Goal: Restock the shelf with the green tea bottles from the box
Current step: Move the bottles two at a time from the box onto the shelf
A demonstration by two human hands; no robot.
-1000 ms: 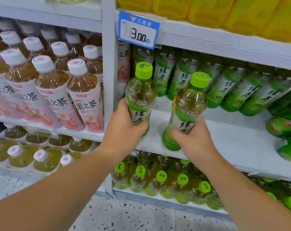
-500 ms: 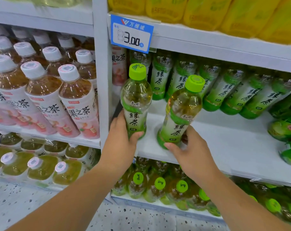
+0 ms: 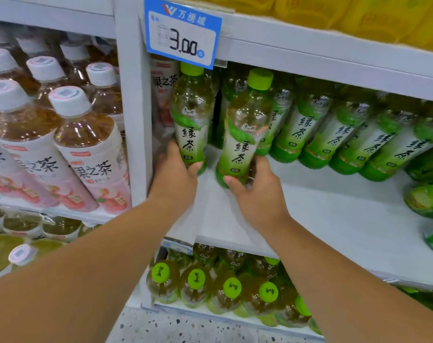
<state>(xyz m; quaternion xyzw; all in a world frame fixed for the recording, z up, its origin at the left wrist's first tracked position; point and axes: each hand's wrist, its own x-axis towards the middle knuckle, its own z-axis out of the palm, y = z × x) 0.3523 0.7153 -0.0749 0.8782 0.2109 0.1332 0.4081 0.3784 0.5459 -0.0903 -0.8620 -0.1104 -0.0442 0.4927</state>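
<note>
My left hand (image 3: 175, 177) grips the base of a green tea bottle (image 3: 192, 112) with a lime cap, upright at the far left of the white middle shelf (image 3: 322, 219). My right hand (image 3: 257, 194) holds a second green tea bottle (image 3: 247, 125) by its bottom, just right of the first, tilted slightly. Both bottles are deep on the shelf, close to the back row of green tea bottles (image 3: 334, 134). The box is not in view.
A blue price tag (image 3: 183, 33) reading 3.00 hangs above the two bottles. Peach tea bottles (image 3: 86, 144) with white caps fill the left bay behind a white upright (image 3: 133, 120). More green-capped bottles (image 3: 210, 285) stand on the shelf below. Green packages (image 3: 426, 199) lie at right.
Both hands have pushed their bottles further back onto the shelf, toward the back row, and the view has moved closer to the shelf.
</note>
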